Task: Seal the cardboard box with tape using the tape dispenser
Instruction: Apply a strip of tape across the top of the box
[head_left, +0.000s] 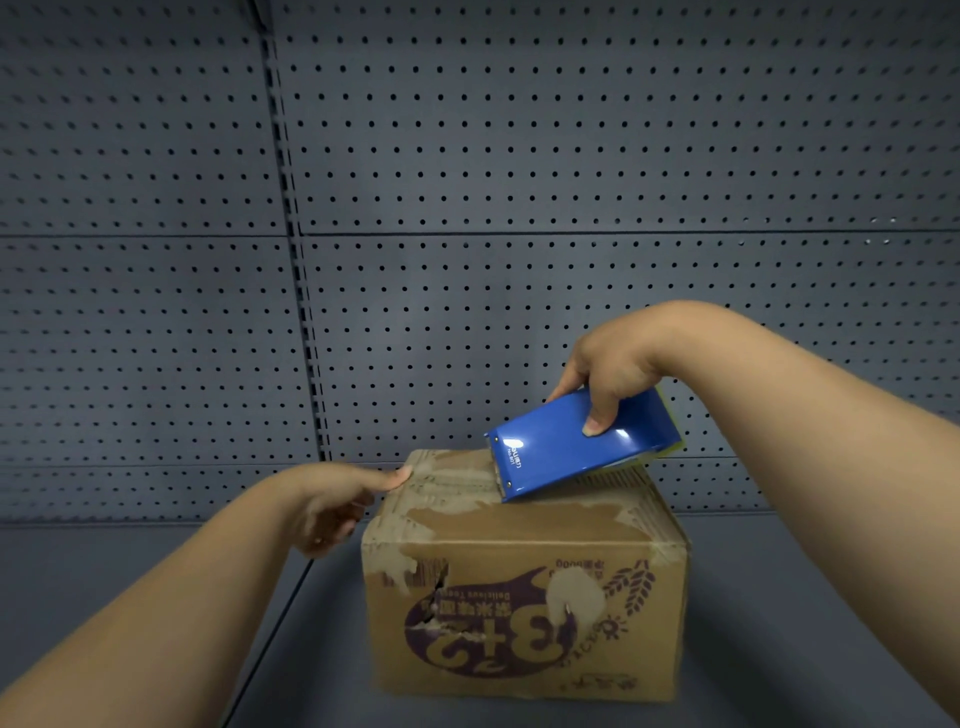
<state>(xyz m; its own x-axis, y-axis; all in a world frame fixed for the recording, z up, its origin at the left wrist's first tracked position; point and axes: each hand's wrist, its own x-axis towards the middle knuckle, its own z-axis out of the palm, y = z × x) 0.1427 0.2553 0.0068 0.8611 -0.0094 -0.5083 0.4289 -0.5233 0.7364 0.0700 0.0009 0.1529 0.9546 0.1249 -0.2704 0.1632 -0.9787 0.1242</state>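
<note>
Head view – pegboard (519, 156) bkgd, box (524, 597), dispenser (561, 447)

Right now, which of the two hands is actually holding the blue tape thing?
The right hand grips the blue tape dispenser, tilted down onto the top of the cardboard box. The left hand holds nothing; it only touches the box's far left corner.

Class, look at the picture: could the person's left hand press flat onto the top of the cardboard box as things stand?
Probably yes. The left hand already touches the top left edge of the box, and the top beside it looks bare. The blue tape dispenser, held by the right hand, covers only the far right part.
</note>
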